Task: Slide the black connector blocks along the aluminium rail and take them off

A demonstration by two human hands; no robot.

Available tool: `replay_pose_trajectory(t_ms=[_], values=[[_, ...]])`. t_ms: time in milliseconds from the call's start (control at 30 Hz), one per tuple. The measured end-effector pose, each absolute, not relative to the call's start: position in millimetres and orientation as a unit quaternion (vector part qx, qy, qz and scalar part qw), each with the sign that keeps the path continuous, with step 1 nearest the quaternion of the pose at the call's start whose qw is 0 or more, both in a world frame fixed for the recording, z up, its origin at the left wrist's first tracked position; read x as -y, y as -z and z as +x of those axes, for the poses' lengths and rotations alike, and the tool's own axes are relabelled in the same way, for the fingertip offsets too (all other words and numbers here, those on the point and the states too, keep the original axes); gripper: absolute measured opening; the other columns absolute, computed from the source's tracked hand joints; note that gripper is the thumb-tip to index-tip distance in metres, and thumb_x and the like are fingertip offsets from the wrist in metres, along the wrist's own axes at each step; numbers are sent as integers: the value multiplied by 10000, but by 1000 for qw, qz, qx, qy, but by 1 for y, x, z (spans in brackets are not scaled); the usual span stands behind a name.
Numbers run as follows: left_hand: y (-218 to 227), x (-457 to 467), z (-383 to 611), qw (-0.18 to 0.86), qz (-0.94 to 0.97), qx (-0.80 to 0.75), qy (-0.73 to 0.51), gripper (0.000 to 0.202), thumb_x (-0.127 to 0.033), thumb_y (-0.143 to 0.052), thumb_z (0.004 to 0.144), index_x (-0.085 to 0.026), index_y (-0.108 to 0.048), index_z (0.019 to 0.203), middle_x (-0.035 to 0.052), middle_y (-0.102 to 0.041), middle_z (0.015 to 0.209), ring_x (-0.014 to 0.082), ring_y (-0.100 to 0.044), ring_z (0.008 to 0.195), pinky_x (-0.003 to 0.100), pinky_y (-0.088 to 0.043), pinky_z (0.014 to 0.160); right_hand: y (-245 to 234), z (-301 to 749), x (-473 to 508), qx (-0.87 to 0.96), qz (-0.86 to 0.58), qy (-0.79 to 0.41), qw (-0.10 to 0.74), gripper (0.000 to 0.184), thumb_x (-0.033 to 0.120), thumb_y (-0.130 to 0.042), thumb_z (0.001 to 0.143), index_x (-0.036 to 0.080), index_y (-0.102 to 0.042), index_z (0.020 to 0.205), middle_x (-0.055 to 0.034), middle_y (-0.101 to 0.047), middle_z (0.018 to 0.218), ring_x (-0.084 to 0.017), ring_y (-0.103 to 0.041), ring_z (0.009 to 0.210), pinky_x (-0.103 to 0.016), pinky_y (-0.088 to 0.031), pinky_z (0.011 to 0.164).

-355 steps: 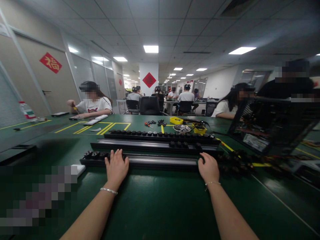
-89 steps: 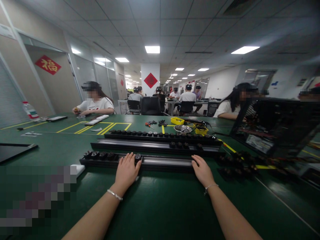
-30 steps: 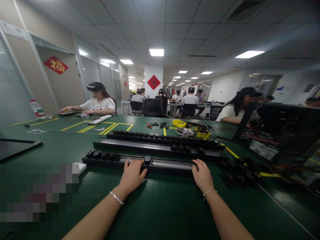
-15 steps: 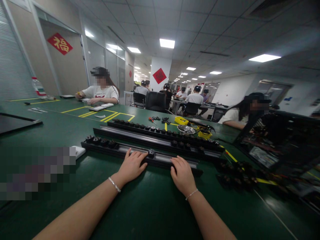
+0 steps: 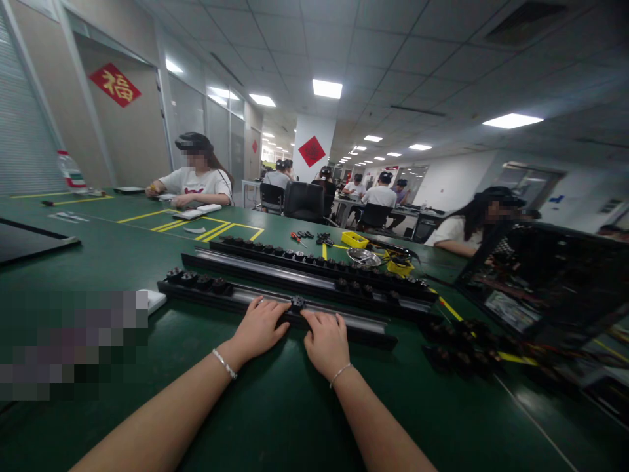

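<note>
A long black rail with a silver channel (image 5: 363,322) lies across the green table in front of me. Several black plug modules (image 5: 196,280) sit at its left end, and one lone black module (image 5: 297,303) sits mid-rail. My left hand (image 5: 259,326) rests on the rail just left of that module, fingers stretched out. My right hand (image 5: 325,339) lies flat on the rail just right of it, fingers spread. Both hands flank the lone module, fingertips close to it.
Two more rails with black modules (image 5: 314,265) lie behind. A heap of loose black modules (image 5: 457,344) sits right. Yellow bins (image 5: 354,238), a metal dish (image 5: 364,256), an open computer case (image 5: 540,282). People sit at the far side.
My right hand has slid left along the rail from its right part to beside the lone module. The left hand stays by the module. The view has tilted slightly.
</note>
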State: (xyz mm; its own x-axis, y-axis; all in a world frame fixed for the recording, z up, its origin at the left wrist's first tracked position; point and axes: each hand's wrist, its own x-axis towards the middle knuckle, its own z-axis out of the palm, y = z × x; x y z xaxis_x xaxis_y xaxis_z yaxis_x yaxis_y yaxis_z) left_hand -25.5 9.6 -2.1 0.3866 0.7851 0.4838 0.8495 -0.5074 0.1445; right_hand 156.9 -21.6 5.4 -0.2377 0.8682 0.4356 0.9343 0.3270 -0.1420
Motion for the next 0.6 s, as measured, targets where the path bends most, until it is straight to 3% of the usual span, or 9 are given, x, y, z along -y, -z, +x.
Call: replay_pose_trajectory(t_ms=[167,600], values=[[0,-9,-25,62,-830,499,241,390,-349,-505,812,-279,-517,1195,32,-622,1077,213,-531,1009,413,-248,1005,-6,158,21,783,-582,85,204,442,181,-441,781,319,-516,1194,-25,-617,1012,-180,-514,982,-397,-218,995],[-2,-8,-25,55,-832,500,233,416,-323,-491,814,-300,-497,1229,23,-618,1023,207,-528,1011,422,-226,1028,-4,164,22,790,-567,87,216,470,162,-436,777,317,-503,1216,-24,-604,1046,-180,-502,1012,-406,-191,1037]])
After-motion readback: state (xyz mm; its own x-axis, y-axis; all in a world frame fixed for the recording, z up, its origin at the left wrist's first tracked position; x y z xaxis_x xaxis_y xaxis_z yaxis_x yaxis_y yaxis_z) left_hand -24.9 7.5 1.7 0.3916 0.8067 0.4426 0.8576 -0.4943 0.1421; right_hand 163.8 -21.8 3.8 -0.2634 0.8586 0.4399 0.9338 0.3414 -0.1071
